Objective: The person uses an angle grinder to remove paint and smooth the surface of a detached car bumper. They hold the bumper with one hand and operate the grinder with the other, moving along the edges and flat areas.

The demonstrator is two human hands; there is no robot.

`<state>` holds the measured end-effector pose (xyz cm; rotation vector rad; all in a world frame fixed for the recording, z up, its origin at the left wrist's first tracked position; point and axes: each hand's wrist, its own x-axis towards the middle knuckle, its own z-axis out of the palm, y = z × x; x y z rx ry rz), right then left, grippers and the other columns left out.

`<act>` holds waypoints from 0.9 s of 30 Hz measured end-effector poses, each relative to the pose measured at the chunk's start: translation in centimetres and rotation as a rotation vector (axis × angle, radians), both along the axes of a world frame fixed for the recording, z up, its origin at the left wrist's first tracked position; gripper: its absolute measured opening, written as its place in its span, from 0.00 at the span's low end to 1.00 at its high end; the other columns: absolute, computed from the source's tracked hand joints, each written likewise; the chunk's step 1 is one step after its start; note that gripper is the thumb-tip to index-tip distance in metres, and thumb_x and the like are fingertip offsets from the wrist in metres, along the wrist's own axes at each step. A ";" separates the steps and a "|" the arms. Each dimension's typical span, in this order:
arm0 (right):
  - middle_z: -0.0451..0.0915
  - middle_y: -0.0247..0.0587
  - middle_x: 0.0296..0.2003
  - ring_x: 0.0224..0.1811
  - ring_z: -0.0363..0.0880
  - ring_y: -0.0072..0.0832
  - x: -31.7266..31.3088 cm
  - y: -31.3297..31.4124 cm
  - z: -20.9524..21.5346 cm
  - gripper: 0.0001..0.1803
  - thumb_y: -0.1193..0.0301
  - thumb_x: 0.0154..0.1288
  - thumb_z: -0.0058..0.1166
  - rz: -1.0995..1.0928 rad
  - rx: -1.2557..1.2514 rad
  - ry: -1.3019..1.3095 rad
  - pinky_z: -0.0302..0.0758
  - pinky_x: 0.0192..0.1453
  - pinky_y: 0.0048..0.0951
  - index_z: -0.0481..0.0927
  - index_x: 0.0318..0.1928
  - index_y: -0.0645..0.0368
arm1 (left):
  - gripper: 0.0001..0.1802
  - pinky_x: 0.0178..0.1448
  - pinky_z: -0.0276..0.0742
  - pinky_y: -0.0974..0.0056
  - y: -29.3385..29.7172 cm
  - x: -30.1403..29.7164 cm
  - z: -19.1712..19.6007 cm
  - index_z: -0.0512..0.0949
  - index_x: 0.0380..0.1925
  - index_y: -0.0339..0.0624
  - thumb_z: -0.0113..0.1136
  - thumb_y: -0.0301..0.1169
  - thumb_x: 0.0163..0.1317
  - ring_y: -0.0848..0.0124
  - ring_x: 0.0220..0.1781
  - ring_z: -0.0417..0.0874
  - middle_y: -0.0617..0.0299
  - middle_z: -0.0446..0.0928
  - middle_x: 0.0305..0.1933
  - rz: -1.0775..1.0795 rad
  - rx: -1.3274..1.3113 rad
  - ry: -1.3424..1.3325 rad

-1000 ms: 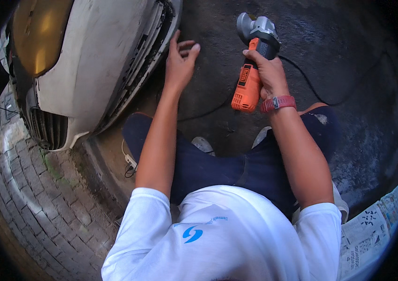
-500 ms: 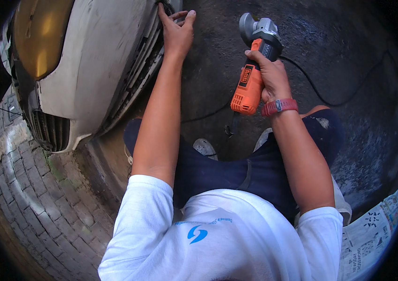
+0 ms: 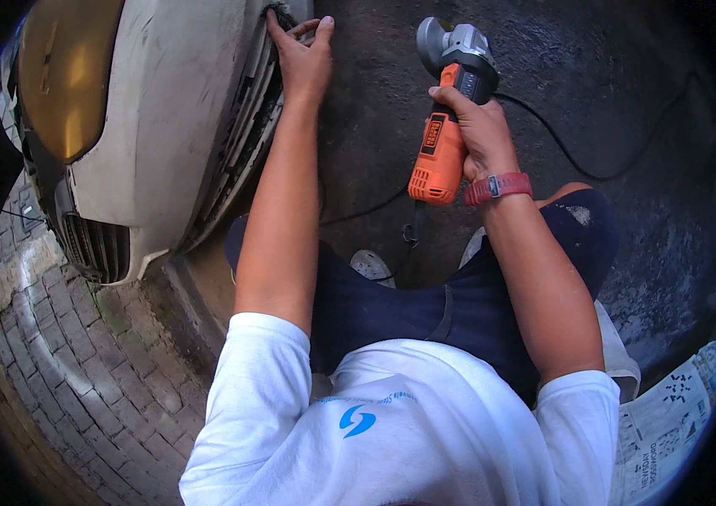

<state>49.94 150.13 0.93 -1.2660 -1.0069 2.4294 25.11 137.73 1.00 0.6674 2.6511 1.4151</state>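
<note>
1. Left hand [image 3: 302, 69] is up at the edge of the worn white bumper [image 3: 176, 101]. Index fingertip appears to meet the dark trim, thumb stands apart, nothing gripped.
2. Right hand [image 3: 486, 139] is wrapped around the orange-black angle grinder [image 3: 437, 160], out in front of the right knee, head pointing away from the body. Hands well apart.
3. Can't tell whether the grinder is running, or how much of its round grey end is disc and how much guard.
4. Main risk: one-handed hold. If the disc were spinning and caught an edge, the tool could kick and twist out of the grip.
5. Left hand is bare and the trim looks ragged. A finger dragged along it could get cut; swinging the grinder left would bring the head close to that hand.
6. Black cord [image 3: 598, 178] lies in a loose curve on the dark floor, with cable also near the shoes [image 3: 370, 265]. A foot shift could snag it and tug the tool.
7. Red watch [image 3: 498, 188] sits on the tool wrist: possible catch point.
</note>
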 end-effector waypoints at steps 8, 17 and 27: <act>0.82 0.36 0.33 0.30 0.85 0.25 0.0 -0.1 0.5 0.18 0.73 0.62 0.77 -0.070 -0.011 -0.004 0.87 0.35 0.32 0.79 0.46 0.61 | 0.56 0.68 0.80 0.51 0.3 -0.1 0.4 0.46 0.87 0.40 0.72 0.47 0.74 0.59 0.60 0.87 0.53 0.85 0.63 0.037 0.051 -0.037; 0.87 0.46 0.41 0.39 0.90 0.34 -0.1 0.0 0.2 0.28 0.66 0.58 0.80 0.054 0.295 -0.110 0.89 0.43 0.38 0.77 0.52 0.65 | 0.39 0.68 0.80 0.52 -0.5 4.0 1.7 0.66 0.77 0.38 0.70 0.47 0.76 0.60 0.61 0.86 0.53 0.84 0.63 0.009 0.097 -0.264; 0.74 0.61 0.62 0.64 0.80 0.61 -0.5 -3.0 0.7 0.53 0.71 0.54 0.80 0.414 1.511 -0.211 0.83 0.65 0.55 0.62 0.76 0.68 | 0.36 0.71 0.77 0.57 -0.8 14.8 2.9 0.79 0.69 0.44 0.69 0.60 0.75 0.69 0.64 0.84 0.62 0.84 0.61 -0.175 0.347 -1.146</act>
